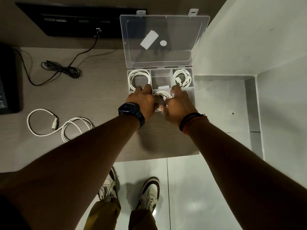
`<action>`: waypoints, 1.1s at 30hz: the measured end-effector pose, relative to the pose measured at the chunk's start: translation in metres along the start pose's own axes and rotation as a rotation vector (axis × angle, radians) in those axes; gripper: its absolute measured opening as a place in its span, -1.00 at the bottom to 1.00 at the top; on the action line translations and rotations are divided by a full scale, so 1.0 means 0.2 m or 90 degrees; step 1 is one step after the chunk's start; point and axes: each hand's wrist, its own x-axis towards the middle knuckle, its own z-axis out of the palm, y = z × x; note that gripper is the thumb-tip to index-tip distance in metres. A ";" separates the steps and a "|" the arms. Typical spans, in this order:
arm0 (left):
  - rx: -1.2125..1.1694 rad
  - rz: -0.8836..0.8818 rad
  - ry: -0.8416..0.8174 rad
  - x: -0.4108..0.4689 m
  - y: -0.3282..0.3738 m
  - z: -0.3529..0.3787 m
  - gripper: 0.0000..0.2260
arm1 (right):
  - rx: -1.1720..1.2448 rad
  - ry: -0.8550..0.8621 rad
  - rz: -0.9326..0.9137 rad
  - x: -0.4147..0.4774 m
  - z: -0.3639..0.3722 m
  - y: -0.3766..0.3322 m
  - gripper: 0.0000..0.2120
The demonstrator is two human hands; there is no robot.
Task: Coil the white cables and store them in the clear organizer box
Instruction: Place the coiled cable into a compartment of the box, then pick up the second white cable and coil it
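The clear organizer box [192,95] lies open on the desk, its lid [164,40] tilted back. A coiled white cable [138,78] fills the far left compartment, another coiled cable [182,78] the far right one. Both hands are over the near middle compartment. My left hand [142,100] and my right hand [178,103] together press a third coiled white cable [163,95] into it. The fingers hide most of that coil. A loose white cable [66,125] with its plug showing lies uncoiled on the desk to the left.
A tangled black cable [63,70] runs from a black device [79,20] at the back. A dark object [8,80] sits at the left edge. The desk edge [157,156] ends near me; a white ledge [249,47] rises to the right.
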 end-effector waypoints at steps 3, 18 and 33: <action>0.043 -0.012 -0.010 0.01 0.02 0.00 -0.79 | -0.001 0.018 -0.018 -0.05 0.04 0.01 -0.67; -0.093 0.032 0.126 -0.02 0.04 0.06 -0.74 | 0.172 0.134 0.062 -0.14 0.04 -0.04 -0.77; -0.187 -0.214 0.312 -0.61 -0.65 -0.08 -0.81 | 0.189 0.271 -0.056 -0.18 0.10 -0.52 -0.83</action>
